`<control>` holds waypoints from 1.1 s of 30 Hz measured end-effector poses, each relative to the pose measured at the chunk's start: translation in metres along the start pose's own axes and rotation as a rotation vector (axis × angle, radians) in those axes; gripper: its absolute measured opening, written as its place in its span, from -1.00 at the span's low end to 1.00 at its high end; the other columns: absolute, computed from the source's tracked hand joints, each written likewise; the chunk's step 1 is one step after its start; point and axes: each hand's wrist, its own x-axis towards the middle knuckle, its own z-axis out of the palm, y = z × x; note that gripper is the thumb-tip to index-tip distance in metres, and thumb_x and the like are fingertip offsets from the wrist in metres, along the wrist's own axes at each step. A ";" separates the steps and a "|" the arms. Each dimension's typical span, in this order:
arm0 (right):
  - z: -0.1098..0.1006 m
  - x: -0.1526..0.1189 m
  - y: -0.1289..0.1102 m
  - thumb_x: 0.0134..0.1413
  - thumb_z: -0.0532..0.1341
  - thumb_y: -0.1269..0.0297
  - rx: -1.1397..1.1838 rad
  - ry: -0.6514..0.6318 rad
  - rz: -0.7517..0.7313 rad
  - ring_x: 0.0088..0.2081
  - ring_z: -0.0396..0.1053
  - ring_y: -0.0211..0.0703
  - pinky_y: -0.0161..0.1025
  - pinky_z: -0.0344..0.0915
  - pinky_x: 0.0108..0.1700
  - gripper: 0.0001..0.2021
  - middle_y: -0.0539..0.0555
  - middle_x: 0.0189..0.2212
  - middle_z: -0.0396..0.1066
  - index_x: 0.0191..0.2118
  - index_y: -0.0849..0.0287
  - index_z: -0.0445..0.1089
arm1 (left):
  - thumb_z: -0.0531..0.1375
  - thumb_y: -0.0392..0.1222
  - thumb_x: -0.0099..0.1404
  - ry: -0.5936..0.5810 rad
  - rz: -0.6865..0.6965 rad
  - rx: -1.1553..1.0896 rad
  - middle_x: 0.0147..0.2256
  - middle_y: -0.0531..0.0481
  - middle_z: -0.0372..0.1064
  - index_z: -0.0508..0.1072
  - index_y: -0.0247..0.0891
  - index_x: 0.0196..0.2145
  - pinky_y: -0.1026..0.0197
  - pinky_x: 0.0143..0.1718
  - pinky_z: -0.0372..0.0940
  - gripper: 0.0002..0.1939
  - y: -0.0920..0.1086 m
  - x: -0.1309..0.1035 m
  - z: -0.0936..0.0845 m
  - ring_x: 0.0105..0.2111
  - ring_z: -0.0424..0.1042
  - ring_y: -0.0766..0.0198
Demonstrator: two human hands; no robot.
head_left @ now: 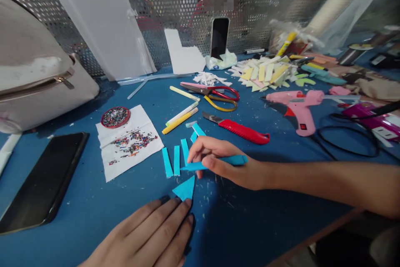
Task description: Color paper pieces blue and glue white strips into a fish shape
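Note:
Between the thumb and fingers of my right hand (229,163) is a blue marker (233,160), its tip pointing left. My left hand (153,233) lies flat with extended fingers, the fingertips touching the lower edge of a blue triangular piece (185,188) on the table. Several narrow blue strips, among them one blue strip (167,162) at the left, lie just above the triangle. My right fingers partly cover the strips nearest them.
Behind my right hand lie a red cutter (245,131) with its blade showing, scissors (218,92) and pens (180,120). A pink glue gun (301,106) is at right. At left are beads on white paper (109,169) and a black phone (43,181).

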 end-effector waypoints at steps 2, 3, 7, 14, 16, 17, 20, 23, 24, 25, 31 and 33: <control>0.000 0.001 0.000 0.35 0.08 0.13 -0.040 -0.039 0.012 -0.30 0.42 -0.29 -0.36 0.28 -0.28 -0.73 0.07 -0.25 0.32 -0.08 0.25 0.31 | -0.04 -0.18 0.52 0.007 -0.015 -0.009 0.05 0.08 0.44 0.49 -0.18 0.02 0.20 0.31 -0.11 -0.67 0.000 0.000 0.001 0.03 0.38 0.33; 0.000 0.001 0.000 0.35 0.08 0.16 -0.060 -0.056 0.017 -0.32 0.42 -0.30 -0.36 0.28 -0.29 -0.75 0.07 -0.26 0.33 -0.08 0.26 0.31 | -0.04 -0.18 0.52 0.019 -0.014 -0.010 0.04 0.10 0.45 0.50 -0.17 0.00 0.21 0.31 -0.12 -0.66 0.001 0.000 0.002 0.02 0.39 0.34; -0.001 0.000 -0.001 0.34 0.09 0.23 -0.085 -0.103 0.036 -0.41 0.37 -0.35 -0.40 0.25 -0.36 -0.80 0.01 -0.36 0.33 -0.19 0.26 0.33 | -0.01 -0.21 0.51 0.042 -0.011 0.011 0.05 0.11 0.43 0.51 -0.17 -0.03 0.18 0.31 -0.10 -0.69 -0.001 -0.003 0.006 0.03 0.38 0.33; 0.000 0.001 -0.003 0.24 0.16 0.33 -0.049 -0.142 0.096 -0.48 0.26 -0.39 -0.46 0.19 -0.44 -0.89 -0.07 -0.51 0.25 -0.27 0.28 0.33 | -0.02 -0.26 0.51 0.036 0.046 0.032 0.03 0.12 0.44 0.52 -0.17 -0.04 0.14 0.33 -0.12 -0.68 -0.003 -0.002 0.006 0.01 0.39 0.32; 0.000 0.002 -0.004 0.22 0.18 0.35 -0.070 -0.149 0.089 -0.47 0.26 -0.39 -0.46 0.17 -0.43 -0.90 -0.07 -0.51 0.27 -0.26 0.29 0.34 | -0.03 -0.25 0.51 0.037 0.044 0.030 0.01 0.13 0.45 0.53 -0.17 -0.06 0.14 0.33 -0.12 -0.68 -0.002 -0.001 0.006 0.00 0.39 0.33; 0.000 0.002 -0.004 0.21 0.19 0.35 -0.078 -0.154 0.084 -0.47 0.26 -0.40 -0.46 0.17 -0.43 -0.90 -0.07 -0.50 0.28 -0.26 0.30 0.35 | -0.03 -0.26 0.51 0.036 0.048 0.031 0.02 0.13 0.45 0.52 -0.18 -0.05 0.13 0.33 -0.13 -0.68 -0.001 -0.001 0.006 0.00 0.39 0.33; 0.000 0.003 -0.005 0.21 0.20 0.33 -0.097 -0.158 0.067 -0.47 0.24 -0.42 -0.47 0.16 -0.42 -0.87 -0.07 -0.48 0.30 -0.25 0.32 0.37 | -0.02 -0.29 0.50 0.037 0.061 0.032 0.02 0.13 0.45 0.52 -0.19 -0.05 0.11 0.34 -0.13 -0.68 -0.001 -0.001 0.006 0.00 0.39 0.33; 0.000 0.003 -0.005 0.21 0.21 0.29 -0.128 -0.157 0.047 -0.48 0.21 -0.45 -0.48 0.15 -0.41 -0.84 -0.08 -0.46 0.30 -0.25 0.32 0.38 | -0.02 -0.31 0.50 0.040 0.071 0.053 0.02 0.14 0.45 0.52 -0.20 -0.06 0.09 0.35 -0.14 -0.69 -0.002 -0.001 0.007 0.01 0.39 0.34; -0.001 0.003 -0.005 0.21 0.21 0.28 -0.136 -0.157 0.043 -0.48 0.20 -0.45 -0.48 0.15 -0.40 -0.84 -0.08 -0.46 0.30 -0.25 0.31 0.38 | -0.03 -0.31 0.50 0.042 0.075 0.062 0.02 0.15 0.45 0.52 -0.19 -0.07 0.10 0.35 -0.16 -0.68 -0.002 -0.001 0.008 0.01 0.38 0.35; -0.001 0.003 -0.005 0.21 0.21 0.28 -0.141 -0.157 0.043 -0.49 0.19 -0.45 -0.48 0.16 -0.39 -0.84 -0.09 -0.46 0.30 -0.24 0.31 0.39 | -0.03 -0.30 0.51 0.046 0.082 0.076 0.02 0.16 0.45 0.52 -0.20 -0.08 0.09 0.36 -0.17 -0.68 -0.003 -0.001 0.008 0.00 0.39 0.36; -0.001 0.004 -0.004 0.21 0.20 0.30 -0.161 -0.157 0.035 -0.48 0.18 -0.45 -0.48 0.14 -0.40 -0.85 -0.09 -0.47 0.29 -0.24 0.31 0.38 | -0.04 -0.33 0.50 0.055 0.099 0.114 -0.02 0.15 0.47 0.51 -0.16 -0.07 0.07 0.35 -0.12 -0.67 -0.004 0.001 0.011 -0.04 0.43 0.34; -0.001 0.004 -0.003 0.21 0.20 0.31 -0.166 -0.155 0.034 -0.48 0.19 -0.45 -0.49 0.13 -0.41 -0.87 -0.09 -0.46 0.30 -0.25 0.30 0.38 | -0.04 -0.33 0.50 0.075 0.105 0.119 -0.02 0.15 0.47 0.51 -0.15 -0.06 0.07 0.35 -0.12 -0.67 -0.004 0.000 0.011 -0.04 0.44 0.34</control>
